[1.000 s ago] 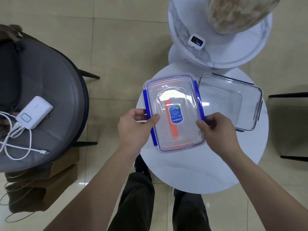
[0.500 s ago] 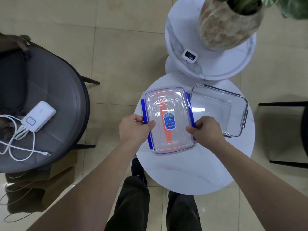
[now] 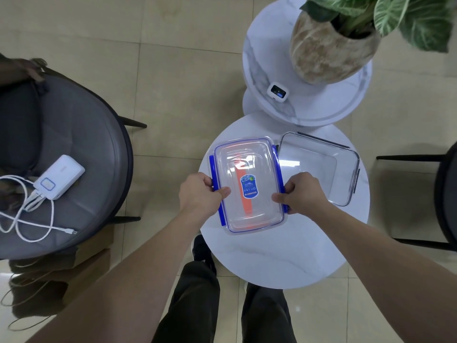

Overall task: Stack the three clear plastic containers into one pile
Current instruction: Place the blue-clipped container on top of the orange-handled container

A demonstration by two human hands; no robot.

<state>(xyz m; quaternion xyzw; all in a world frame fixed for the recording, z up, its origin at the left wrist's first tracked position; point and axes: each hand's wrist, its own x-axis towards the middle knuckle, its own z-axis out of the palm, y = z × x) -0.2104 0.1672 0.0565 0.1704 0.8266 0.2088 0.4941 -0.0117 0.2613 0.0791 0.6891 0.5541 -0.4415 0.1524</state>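
Note:
A clear plastic container with blue clips [image 3: 248,167] and a blue label sits on the round white table [image 3: 277,253]. Orange shows through it from a container underneath, so it lies on top of another one. My left hand [image 3: 201,194] grips its left blue clip and my right hand [image 3: 300,193] grips its right edge. Beside it on the right stands a clear container with dark clips [image 3: 319,167], open and with nothing in it, touching or nearly touching the held one.
A taller round white table [image 3: 306,105] behind carries a potted plant [image 3: 333,45] and a small white device [image 3: 277,91]. A grey chair [image 3: 61,169] on the left holds a white power bank [image 3: 59,177] with cables. Another dark chair [image 3: 445,194] is at the right edge.
The blue-clipped container has come down and away from me onto the table, close to the dark-clipped one. Both hands kept their hold on its sides.

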